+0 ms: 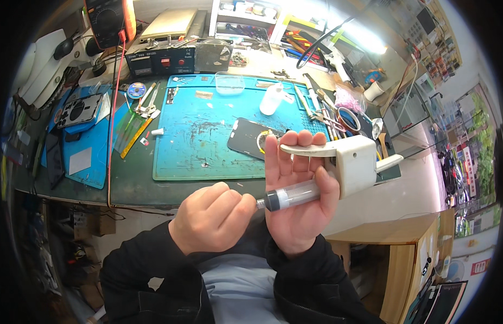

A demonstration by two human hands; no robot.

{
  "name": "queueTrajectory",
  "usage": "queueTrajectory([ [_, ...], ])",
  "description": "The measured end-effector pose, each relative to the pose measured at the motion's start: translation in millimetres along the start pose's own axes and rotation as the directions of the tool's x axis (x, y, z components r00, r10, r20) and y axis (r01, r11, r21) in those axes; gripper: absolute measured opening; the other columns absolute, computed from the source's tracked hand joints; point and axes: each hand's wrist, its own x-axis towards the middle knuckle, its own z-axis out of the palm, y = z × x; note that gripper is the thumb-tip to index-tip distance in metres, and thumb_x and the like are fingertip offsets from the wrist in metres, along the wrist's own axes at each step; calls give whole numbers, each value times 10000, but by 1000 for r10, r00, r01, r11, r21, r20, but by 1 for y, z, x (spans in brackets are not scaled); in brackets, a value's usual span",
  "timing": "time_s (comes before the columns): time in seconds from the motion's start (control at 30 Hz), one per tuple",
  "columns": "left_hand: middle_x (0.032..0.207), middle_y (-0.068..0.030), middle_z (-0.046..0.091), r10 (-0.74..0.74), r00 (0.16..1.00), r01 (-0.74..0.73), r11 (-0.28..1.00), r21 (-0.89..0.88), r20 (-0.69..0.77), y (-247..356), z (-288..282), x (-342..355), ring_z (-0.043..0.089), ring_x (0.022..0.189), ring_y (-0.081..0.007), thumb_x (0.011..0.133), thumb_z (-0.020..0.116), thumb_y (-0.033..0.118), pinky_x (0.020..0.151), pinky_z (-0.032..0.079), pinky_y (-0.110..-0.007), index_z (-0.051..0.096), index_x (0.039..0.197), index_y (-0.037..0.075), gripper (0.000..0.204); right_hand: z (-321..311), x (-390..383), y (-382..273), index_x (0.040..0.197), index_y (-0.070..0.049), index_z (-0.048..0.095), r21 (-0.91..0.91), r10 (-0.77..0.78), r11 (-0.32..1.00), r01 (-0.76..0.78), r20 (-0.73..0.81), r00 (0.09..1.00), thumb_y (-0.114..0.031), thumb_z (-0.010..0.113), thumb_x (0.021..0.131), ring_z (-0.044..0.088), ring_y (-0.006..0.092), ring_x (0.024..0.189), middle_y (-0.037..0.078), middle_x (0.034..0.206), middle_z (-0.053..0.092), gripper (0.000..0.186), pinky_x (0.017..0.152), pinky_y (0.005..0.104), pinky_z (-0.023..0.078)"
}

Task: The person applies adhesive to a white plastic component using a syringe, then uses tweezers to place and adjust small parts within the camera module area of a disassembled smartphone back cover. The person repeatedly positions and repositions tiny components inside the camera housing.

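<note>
— Where are we holding this white plastic, clear-barrelled dispensing gun (357, 167)?
— Three o'clock: our right hand (301, 217) is gripping its curved white lever (311, 152), our left hand (211, 218) clamping its narrow tip (260, 203).
— We're guessing light, stiff, slippery-barrelled; we're favouring the lever.

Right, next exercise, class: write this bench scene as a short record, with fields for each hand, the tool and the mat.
left hand: closed at the narrow tip of a clear cylindrical tube
right hand: holding a white plastic hand-lever gun, thumb across the tube
tool: tube's dark-capped end toward the left hand
mat: blue, rectangular work mat
on mat: translucent white bottle, flat black panel
</note>
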Motion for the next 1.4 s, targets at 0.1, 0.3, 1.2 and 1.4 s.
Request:
queueTrajectory([
  [0.1,732,-39,503,28,1000,-27,999,-40,12,4,0,9,536,598,-190,725,738,-35,512,468,-302,648,897,3,198,-3,-1,-4,1493,-75,525,21,1,1000,-1,-4,1000,-167,538,1012,539,335,1426,148,1465,619,490,1321,559,285],
  [0.3,737,-68,514,-23,995,46,968,-246,93,10,-2,17,549,597,-220,781,726,-36,511,462,-341,641,890,-7,141,4,-3,-13,1481,-75,536,69,-32,997,32,-4,999,-171,543,1000,557,334,1411,154,1427,641,490,1325,563,274],
  [1.2,665,49,343,-107,388,597,-727,-338,915,21,4,7,244,557,-65,1158,447,295,497,225,-256,490,775,77,443,-12,-1,-43,1428,-154,593,72,-96,993,89,94,991,-155,577,936,610,270,1348,50,1354,682,492,1341,576,205],
  [1.4,816,-33,533,-209,482,743,-416,-524,851,29,7,17,440,600,-90,1157,515,323,501,354,-249,643,947,-26,427,-12,5,-58,1373,-106,653,310,30,951,-15,-45,999,-135,592,941,576,203,1401,7,1383,682,437,1361,476,222],
])
